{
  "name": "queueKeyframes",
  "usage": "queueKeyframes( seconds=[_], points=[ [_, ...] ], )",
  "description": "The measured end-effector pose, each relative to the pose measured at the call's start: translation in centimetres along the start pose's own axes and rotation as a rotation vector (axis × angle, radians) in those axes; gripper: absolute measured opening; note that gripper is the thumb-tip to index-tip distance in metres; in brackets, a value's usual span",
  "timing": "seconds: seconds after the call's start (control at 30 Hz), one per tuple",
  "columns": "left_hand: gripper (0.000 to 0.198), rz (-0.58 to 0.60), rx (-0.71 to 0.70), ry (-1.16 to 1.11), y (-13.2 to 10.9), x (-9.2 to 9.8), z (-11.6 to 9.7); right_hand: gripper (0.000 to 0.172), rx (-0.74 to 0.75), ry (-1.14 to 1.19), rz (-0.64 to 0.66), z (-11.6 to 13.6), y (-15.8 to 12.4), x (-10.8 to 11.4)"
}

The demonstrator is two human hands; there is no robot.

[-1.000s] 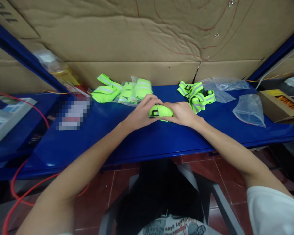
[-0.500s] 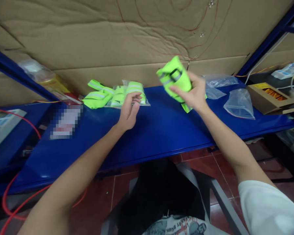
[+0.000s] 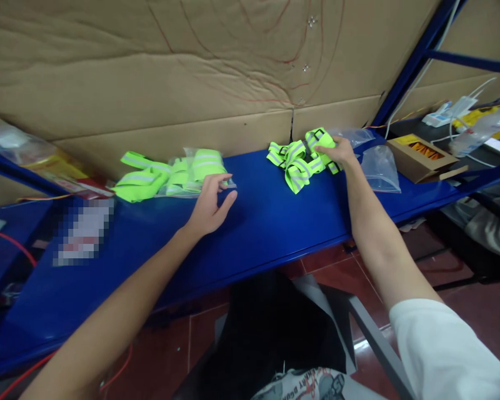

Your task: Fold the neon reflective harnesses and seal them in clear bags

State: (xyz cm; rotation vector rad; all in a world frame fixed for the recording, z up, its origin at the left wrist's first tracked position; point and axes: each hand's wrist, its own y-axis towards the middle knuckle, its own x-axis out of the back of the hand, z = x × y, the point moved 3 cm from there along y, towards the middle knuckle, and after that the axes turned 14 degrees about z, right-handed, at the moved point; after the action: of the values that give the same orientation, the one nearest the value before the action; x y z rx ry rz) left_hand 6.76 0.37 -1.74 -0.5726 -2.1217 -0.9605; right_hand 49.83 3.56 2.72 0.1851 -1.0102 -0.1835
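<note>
My right hand (image 3: 340, 151) is closed on the right end of a loose bundle of neon-yellow reflective straps (image 3: 299, 170). These straps have silver stripes and black buckles, and they lie spread on the blue table (image 3: 254, 228). To the left, my left hand (image 3: 213, 204) is held with fingers and thumb apart and nothing between them. Just behind it lie neon-yellow straps in clear plastic bags (image 3: 206, 163), partly hidden by its fingers. Beside those bags is an unbagged reflective strap (image 3: 140, 179) in loose folds.
Clear zip bags (image 3: 379, 169) lie right of my right hand, before an open cardboard box (image 3: 423, 158) with orange packets. A cardboard panel (image 3: 233, 72) closes off the back. On the left are a blurred-out label (image 3: 85, 230) and a red cable (image 3: 14, 244).
My right hand has brought the reflective straps down from the air onto the table, where they now spread loosely. My left hand stays open by the bagged straps. The view has shifted right.
</note>
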Motion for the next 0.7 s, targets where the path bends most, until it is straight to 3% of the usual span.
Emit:
queueKeyframes(
  seconds=[0.17, 0.37, 0.47, 0.57, 0.7],
  points=[
    [0.047, 0.007, 0.015, 0.028, -0.1, 0.1, 0.3, 0.069, -0.292, 0.024, -0.071, -2.3, 1.9, -1.1],
    [0.047, 0.001, 0.019, 0.005, -0.1, 0.1, 0.2, 0.056, -0.300, 0.009, -0.168, -2.9, 1.9, -0.6],
    [0.047, -0.008, 0.021, -0.008, 0.1, 0.1, 0.1, 0.058, -0.155, 0.019, -0.299, -1.0, 1.2, 0.8],
    [0.045, -0.035, 0.021, -0.015, 0.3, 0.1, -0.2, 0.063, 0.099, 0.060, -0.402, 3.1, 0.2, 1.6],
    [0.048, -0.114, 0.113, -0.237, 0.7, -0.1, 0.0, 0.065, 0.464, 0.118, -0.284, 10.2, -2.2, -0.7]
  ],
)
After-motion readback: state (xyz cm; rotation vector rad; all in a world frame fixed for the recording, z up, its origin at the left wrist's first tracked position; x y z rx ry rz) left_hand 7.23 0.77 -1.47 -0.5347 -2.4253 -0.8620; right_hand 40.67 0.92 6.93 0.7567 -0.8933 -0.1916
